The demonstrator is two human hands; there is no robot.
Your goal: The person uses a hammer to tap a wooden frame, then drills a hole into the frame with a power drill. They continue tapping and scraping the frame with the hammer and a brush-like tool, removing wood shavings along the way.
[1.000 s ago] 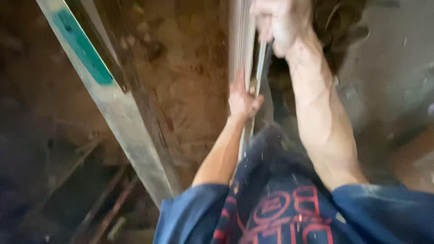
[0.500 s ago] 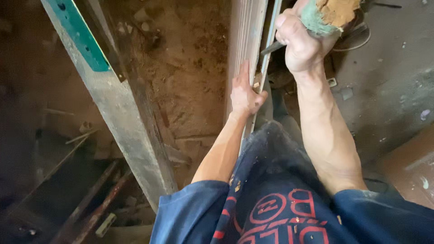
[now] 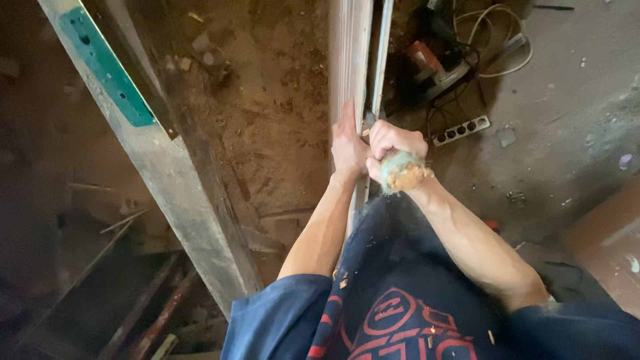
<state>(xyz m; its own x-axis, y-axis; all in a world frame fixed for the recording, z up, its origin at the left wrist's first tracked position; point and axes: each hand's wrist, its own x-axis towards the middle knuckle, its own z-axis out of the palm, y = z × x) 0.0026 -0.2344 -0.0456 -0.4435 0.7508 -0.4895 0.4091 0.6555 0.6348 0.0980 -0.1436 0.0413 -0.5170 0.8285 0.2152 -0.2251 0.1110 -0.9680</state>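
Note:
A tall pale wooden plank [image 3: 351, 60] stands upright in front of me, with a thin metal rail [image 3: 382, 60] beside it on the right. My left hand [image 3: 348, 145] lies flat against the plank's face, fingers straight up. Just to its right, my right hand [image 3: 390, 148] is closed on a greenish, worn wooden tool handle [image 3: 402, 173], whose frayed butt end points toward me. The tool's working end is hidden behind the fist, near the plank's edge.
A grey beam with a teal strip [image 3: 133, 127] slants across the left. Below lies dusty brown floor with debris [image 3: 267, 113]. A white power strip [image 3: 460, 131], cables [image 3: 493, 33] and an orange power tool [image 3: 427, 57] lie on the concrete at right.
My right hand has come down from high beside the plank to level with my left hand. The left hand stays pressed on the plank.

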